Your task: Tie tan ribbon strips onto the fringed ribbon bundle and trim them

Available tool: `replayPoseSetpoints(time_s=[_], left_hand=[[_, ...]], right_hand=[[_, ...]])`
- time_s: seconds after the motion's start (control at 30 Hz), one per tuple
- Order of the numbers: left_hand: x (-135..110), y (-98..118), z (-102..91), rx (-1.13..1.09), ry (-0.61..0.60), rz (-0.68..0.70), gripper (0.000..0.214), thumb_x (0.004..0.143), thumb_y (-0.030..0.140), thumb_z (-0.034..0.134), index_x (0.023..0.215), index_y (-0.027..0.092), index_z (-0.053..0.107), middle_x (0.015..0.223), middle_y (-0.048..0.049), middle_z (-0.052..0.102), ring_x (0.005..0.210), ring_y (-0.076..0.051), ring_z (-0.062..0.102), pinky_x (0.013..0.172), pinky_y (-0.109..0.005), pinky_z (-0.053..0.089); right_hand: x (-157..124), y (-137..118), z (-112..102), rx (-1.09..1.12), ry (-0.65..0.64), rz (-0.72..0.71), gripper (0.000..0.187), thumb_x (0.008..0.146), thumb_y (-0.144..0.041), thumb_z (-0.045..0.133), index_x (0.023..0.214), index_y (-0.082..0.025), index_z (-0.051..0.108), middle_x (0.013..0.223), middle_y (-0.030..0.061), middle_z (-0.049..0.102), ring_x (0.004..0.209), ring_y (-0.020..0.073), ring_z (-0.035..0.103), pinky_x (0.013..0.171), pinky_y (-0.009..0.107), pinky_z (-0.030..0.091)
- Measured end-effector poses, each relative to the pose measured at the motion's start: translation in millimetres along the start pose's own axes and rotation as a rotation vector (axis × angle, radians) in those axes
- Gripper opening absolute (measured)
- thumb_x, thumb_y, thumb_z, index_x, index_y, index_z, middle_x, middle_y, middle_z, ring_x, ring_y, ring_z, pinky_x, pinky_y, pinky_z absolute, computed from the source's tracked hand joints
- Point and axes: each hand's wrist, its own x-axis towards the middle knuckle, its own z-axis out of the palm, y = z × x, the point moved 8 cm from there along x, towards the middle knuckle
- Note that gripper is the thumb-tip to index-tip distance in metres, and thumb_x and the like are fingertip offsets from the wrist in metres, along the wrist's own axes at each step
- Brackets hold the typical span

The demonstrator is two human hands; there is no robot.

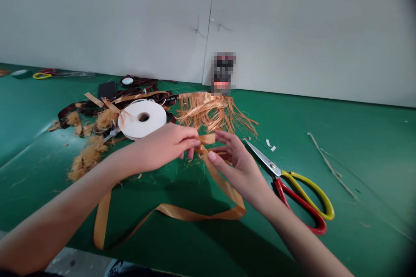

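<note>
My left hand (162,147) and right hand (238,166) pinch a gold ribbon (182,213) tight above the green table (364,169), which runs to a white wall (292,30) at the far side.

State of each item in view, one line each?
left hand: pinching the gold ribbon
right hand: pinching the same ribbon
gold ribbon: loose, looping down onto the green mat
scissors: lying on the mat, blades closed
white ribbon roll: lying on its side, centre hole showing
raffia fringe: spread in a loose pile
</note>
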Motion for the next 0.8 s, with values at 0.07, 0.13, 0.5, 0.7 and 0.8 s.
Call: replayPoseSetpoints(time_s=[0.07, 0.13, 0.5, 0.7, 0.8], left_hand=[[1, 9, 14.8, -0.042, -0.064, 0.024, 0.033, 0.097, 0.035, 0.043, 0.076, 0.02, 0.063, 0.071, 0.0013, 0.067, 0.062, -0.013, 0.059, 0.062, -0.025, 0.04], [3, 14, 26.6, -0.079, -0.111, 0.04, 0.034, 0.097, 0.037, 0.043, 0.078, 0.019, 0.065, 0.071, 0.0014, 0.067, 0.058, -0.013, 0.056, 0.058, -0.025, 0.038], [8, -26, 20.6, -0.126, -0.309, 0.024, 0.033, 0.097, 0.04, 0.041, 0.088, 0.019, 0.065, 0.071, 0.0003, 0.067, 0.072, -0.015, 0.061, 0.067, -0.023, 0.043], [1, -98, -31.5, 0.106, -0.115, -0.264, 0.02, 0.085, 0.027, 0.05, 0.079, 0.017, 0.068, 0.076, -0.0029, 0.069, 0.077, -0.019, 0.062, 0.069, -0.025, 0.043], [-17, -118, -72.2, 0.272, 0.149, -0.422, 0.025, 0.084, 0.021, 0.046, 0.091, 0.015, 0.068, 0.092, -0.0061, 0.069, 0.083, -0.022, 0.06, 0.07, -0.028, 0.04]], right_hand=[[4, -1, 2, 0.129, -0.025, -0.002, 0.038, 0.08, -0.043, 0.069, 0.11, -0.022, 0.059, 0.107, 0.0075, 0.069, 0.084, 0.0171, 0.066, 0.077, 0.034, 0.054], [6, 0, -1, 0.157, -0.023, 0.007, 0.02, 0.077, -0.038, 0.073, 0.084, -0.02, 0.066, 0.079, 0.0025, 0.071, 0.07, 0.0156, 0.066, 0.068, 0.03, 0.053], [3, 9, -94, 0.289, 0.278, -0.097, 0.021, 0.085, -0.043, 0.059, 0.073, -0.026, 0.058, 0.095, 0.0026, 0.072, 0.092, 0.019, 0.067, 0.084, 0.036, 0.051], [-14, 8, -154, 0.247, 0.369, -0.041, 0.02, 0.082, -0.023, 0.051, 0.063, -0.026, 0.047, 0.054, -0.0067, 0.028, 0.043, 0.0092, 0.028, 0.051, 0.033, 0.029], [-22, 7, -172, 0.199, 0.389, -0.024, 0.018, 0.079, -0.016, 0.052, 0.064, -0.026, 0.046, 0.06, -0.009, 0.006, 0.049, 0.01, 0.0, 0.051, 0.036, 0.013]])
